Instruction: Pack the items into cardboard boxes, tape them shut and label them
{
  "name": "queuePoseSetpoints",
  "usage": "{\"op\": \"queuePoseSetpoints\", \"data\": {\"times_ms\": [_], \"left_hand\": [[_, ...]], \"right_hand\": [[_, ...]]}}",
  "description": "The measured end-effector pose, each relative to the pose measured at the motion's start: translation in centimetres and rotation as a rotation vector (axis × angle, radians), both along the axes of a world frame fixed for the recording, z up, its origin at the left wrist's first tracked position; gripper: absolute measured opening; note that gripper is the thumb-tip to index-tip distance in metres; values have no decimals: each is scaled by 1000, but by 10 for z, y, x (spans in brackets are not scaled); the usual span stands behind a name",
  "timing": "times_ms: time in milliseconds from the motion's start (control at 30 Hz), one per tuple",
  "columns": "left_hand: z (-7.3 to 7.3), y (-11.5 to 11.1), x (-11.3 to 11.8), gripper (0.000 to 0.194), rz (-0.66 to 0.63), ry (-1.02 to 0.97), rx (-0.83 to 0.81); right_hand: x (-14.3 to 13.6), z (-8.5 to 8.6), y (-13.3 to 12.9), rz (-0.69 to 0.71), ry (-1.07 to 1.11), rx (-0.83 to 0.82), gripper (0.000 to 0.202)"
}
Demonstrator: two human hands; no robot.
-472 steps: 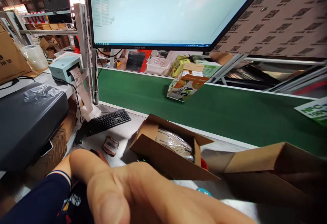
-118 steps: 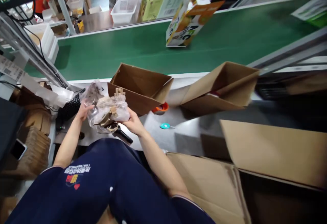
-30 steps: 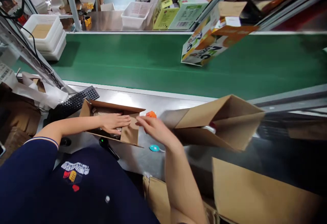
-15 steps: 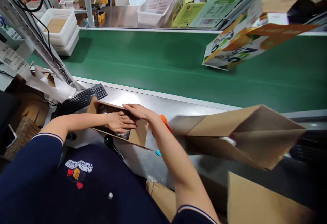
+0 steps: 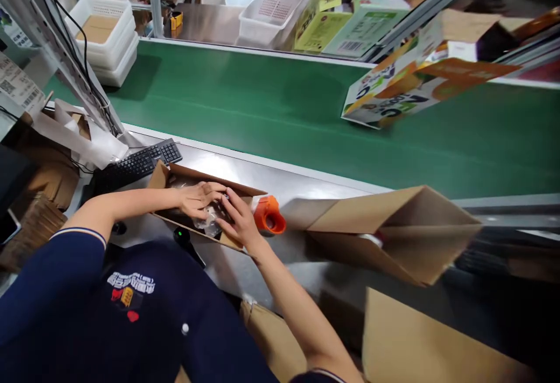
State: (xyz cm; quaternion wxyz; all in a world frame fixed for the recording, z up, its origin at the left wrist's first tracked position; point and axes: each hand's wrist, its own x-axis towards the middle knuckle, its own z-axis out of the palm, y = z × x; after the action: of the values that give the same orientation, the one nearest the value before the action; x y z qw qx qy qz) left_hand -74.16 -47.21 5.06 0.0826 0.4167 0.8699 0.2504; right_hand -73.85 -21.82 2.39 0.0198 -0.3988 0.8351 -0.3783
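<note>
An open, narrow cardboard box (image 5: 158, 180) lies on the metal bench in front of me. Crumpled clear plastic wrap (image 5: 212, 224) shows inside it, and what lies under the wrap is hidden. My left hand (image 5: 199, 199) reaches over the box, palm down, with its fingers stretched across the wrap. From the right, my right hand (image 5: 240, 220) touches the wrap with its fingers apart, close to the left fingertips. An orange tape dispenser (image 5: 269, 215) stands just beyond the box's right end.
A black keyboard (image 5: 144, 164) is left of the box. A larger open carton (image 5: 350, 217) stands on the right. Behind the bench runs a green conveyor belt (image 5: 245, 109), with stacked white baskets (image 5: 107, 39) and a printed carton (image 5: 394, 94) above it. A scanner (image 5: 186, 240) lies near my body.
My right hand has moved from the box's far edge and right flap down onto the wrap. My left hand has shifted slightly up, its fingers more bent. The tape dispenser is now uncovered.
</note>
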Motion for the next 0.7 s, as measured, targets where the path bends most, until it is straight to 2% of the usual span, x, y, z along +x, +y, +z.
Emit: {"op": "queuePoseSetpoints", "data": {"times_ms": [67,133,167,233,300,367,400,467,600,667,700], "left_hand": [[11,3,-1,59,78,-4,13],[33,-7,0,45,46,-11,-28],[46,-20,2,40,-3,-13,-69],[71,-61,9,38,-78,-3,-166],[87,-109,15,45,58,67,-203],[87,-141,18,51,77,86,-206],[81,-145,18,53,47,73,-187],[62,-126,14,59,-55,35,-128],[20,-34,-4,72,-314,-70,-112],[7,-3,-10,80,-347,-89,-152],[4,5,-12,84,-340,-86,-167]], "right_hand": [[-5,4,-4,130,23,51,47],[-11,10,-8,249,26,94,41],[-13,13,-10,288,19,104,39],[-16,17,-13,319,20,94,37],[-16,16,-13,332,60,52,36],[-16,12,-13,358,121,4,37],[-17,10,-13,370,149,-14,37],[-17,3,-13,378,182,-26,37],[-18,-9,-15,324,181,-37,31],[-15,-12,-14,252,191,-92,27],[-13,-13,-13,193,198,-142,24]]}}
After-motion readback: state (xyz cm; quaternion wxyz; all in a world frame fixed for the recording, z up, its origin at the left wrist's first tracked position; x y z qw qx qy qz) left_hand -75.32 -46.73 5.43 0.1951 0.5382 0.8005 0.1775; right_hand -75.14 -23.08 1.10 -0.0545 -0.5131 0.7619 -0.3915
